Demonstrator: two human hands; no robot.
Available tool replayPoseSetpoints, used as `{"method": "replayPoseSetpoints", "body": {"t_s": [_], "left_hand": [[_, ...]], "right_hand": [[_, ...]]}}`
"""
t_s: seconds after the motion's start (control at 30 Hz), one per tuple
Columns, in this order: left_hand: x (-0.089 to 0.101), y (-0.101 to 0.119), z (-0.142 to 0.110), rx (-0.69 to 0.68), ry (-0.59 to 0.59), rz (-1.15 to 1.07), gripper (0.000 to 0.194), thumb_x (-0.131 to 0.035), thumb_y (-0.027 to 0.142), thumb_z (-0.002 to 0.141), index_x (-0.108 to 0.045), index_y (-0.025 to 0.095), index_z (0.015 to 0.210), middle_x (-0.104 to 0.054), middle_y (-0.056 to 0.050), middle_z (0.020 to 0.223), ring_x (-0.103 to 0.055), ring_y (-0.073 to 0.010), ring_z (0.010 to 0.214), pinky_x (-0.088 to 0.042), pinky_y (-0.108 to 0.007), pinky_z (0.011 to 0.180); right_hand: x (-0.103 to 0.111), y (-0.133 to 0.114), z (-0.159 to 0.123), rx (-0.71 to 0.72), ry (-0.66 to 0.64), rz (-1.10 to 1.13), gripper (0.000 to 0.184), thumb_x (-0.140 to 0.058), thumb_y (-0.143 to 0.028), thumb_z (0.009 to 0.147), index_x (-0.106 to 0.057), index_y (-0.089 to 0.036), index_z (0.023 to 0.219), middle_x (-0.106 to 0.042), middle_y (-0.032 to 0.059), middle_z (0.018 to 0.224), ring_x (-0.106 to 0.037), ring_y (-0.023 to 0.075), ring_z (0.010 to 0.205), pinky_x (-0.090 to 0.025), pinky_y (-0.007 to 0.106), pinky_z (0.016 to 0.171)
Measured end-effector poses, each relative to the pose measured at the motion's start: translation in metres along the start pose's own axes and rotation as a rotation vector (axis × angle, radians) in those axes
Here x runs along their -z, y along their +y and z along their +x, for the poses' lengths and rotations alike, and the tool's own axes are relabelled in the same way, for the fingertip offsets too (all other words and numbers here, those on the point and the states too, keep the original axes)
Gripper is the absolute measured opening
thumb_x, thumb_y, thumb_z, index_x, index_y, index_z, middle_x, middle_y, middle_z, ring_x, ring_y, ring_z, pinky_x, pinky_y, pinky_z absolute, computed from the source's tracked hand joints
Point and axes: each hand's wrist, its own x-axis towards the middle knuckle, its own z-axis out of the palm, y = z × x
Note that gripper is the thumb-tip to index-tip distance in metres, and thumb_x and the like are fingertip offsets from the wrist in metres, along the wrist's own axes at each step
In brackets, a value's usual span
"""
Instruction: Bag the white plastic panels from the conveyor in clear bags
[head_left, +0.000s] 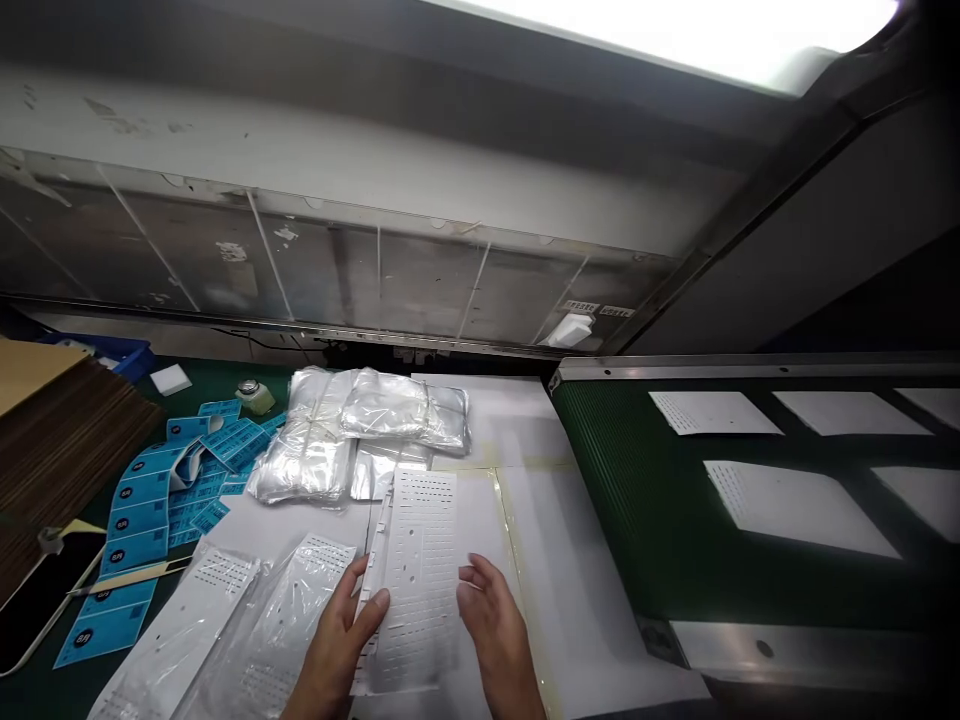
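Note:
My left hand (337, 635) grips the left edge of a white perforated plastic panel (418, 560), which stands tilted above the white work surface. My right hand (491, 625) lies at the panel's right edge with its fingers apart, holding nothing I can see. Left of my hands lie a plastic-wrapped perforated panel (296, 600) and a second white panel (180, 630). A pile of clear plastic bags (367, 430) sits beyond the panel, bound into bundles.
Blue printed labels (135, 520) are strewn on the green mat at left, beside a stack of cardboard sheets (52, 450). A small jar (255, 397) stands behind them. To the right runs a green conveyor belt (675, 520) carrying several white sheets.

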Motion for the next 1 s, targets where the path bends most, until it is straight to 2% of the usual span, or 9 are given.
{"method": "replayPoseSetpoints", "body": {"t_s": [0.2,0.3,0.43,0.57,0.7,0.77,0.87,0.93,1.0], "left_hand": [[0.006,-0.002,0.004,0.07,-0.01,0.085,0.063,-0.063,0.052,0.073,-0.043,0.027,0.128,-0.067,-0.006,0.11,-0.06,-0.0287,0.103,-0.05,-0.039,0.085],[0.007,-0.005,0.013,0.151,-0.003,-0.051,0.056,-0.062,0.046,0.077,-0.046,0.024,0.126,-0.068,-0.007,0.103,-0.064,-0.0256,0.094,-0.052,-0.036,0.078],[0.015,0.001,0.03,0.219,-0.07,-0.08,0.046,-0.061,0.039,0.079,-0.051,0.021,0.121,-0.069,-0.008,0.096,-0.066,-0.0226,0.082,-0.052,-0.033,0.07],[0.025,0.03,0.038,0.283,-0.352,0.163,0.044,-0.054,0.047,0.082,-0.058,0.017,0.114,-0.068,-0.009,0.097,-0.063,-0.0225,0.084,-0.048,-0.03,0.068],[0.026,0.052,0.035,0.279,-0.686,0.561,0.043,-0.042,0.051,0.087,-0.063,0.021,0.111,-0.065,-0.006,0.109,-0.055,-0.0247,0.105,-0.041,-0.033,0.088],[0.026,0.053,0.032,0.276,-0.825,0.601,0.041,-0.05,0.049,0.084,-0.061,0.024,0.115,-0.06,-0.004,0.121,-0.049,-0.0268,0.115,-0.037,-0.035,0.096],[0.031,0.044,0.027,0.381,-0.935,0.406,0.059,-0.069,0.039,0.072,-0.052,0.025,0.126,-0.054,-0.007,0.129,-0.049,-0.0319,0.115,-0.04,-0.042,0.094],[0.034,0.035,0.026,0.43,-0.874,0.285,0.067,-0.073,0.031,0.069,-0.046,0.025,0.13,-0.055,-0.009,0.128,-0.055,-0.0332,0.108,-0.044,-0.045,0.089],[0.036,0.025,0.026,0.395,-0.754,0.202,0.066,-0.07,0.029,0.071,-0.043,0.024,0.132,-0.055,-0.01,0.128,-0.056,-0.0326,0.107,-0.045,-0.045,0.087]], "right_hand": [[-0.013,-0.013,0.017,-0.227,-0.134,0.322,0.048,-0.065,-0.044,0.073,-0.05,-0.018,0.11,-0.064,0.0071,0.098,-0.062,0.023,0.089,-0.051,0.033,0.077],[-0.008,-0.012,0.017,-0.195,-0.104,0.362,0.045,-0.061,-0.045,0.077,-0.05,-0.019,0.113,-0.063,0.0092,0.106,-0.062,0.0234,0.09,-0.051,0.032,0.073],[0.026,-0.032,0.03,-0.067,-0.084,0.285,0.048,-0.061,-0.045,0.077,-0.051,-0.022,0.118,-0.062,0.0078,0.115,-0.06,0.0233,0.098,-0.05,0.032,0.078],[0.059,-0.083,0.046,0.135,-0.658,-0.218,0.029,-0.058,-0.037,0.081,-0.067,-0.023,0.105,-0.068,0.0041,0.107,-0.06,0.0236,0.099,-0.046,0.034,0.085],[0.047,-0.115,0.047,0.513,-1.076,-0.661,0.027,-0.055,-0.023,0.084,-0.066,-0.032,0.107,-0.071,-0.0021,0.097,-0.064,0.0171,0.087,-0.045,0.028,0.079],[0.035,-0.113,0.046,0.682,-1.032,-0.786,0.027,-0.056,-0.02,0.083,-0.066,-0.031,0.105,-0.071,-0.0012,0.092,-0.063,0.0165,0.084,-0.044,0.029,0.078],[0.028,-0.088,0.041,0.83,-0.666,-0.783,0.024,-0.059,-0.023,0.082,-0.065,-0.026,0.105,-0.064,0.0051,0.109,-0.056,0.0224,0.101,-0.04,0.039,0.09],[0.031,-0.06,0.033,0.678,-0.299,-0.571,0.03,-0.058,-0.029,0.083,-0.06,-0.025,0.112,-0.058,0.0074,0.119,-0.051,0.0241,0.111,-0.037,0.043,0.096],[0.033,-0.028,0.023,0.316,-0.025,-0.252,0.037,-0.054,-0.039,0.084,-0.052,-0.024,0.118,-0.057,0.0086,0.118,-0.052,0.0234,0.11,-0.041,0.042,0.094]]}}
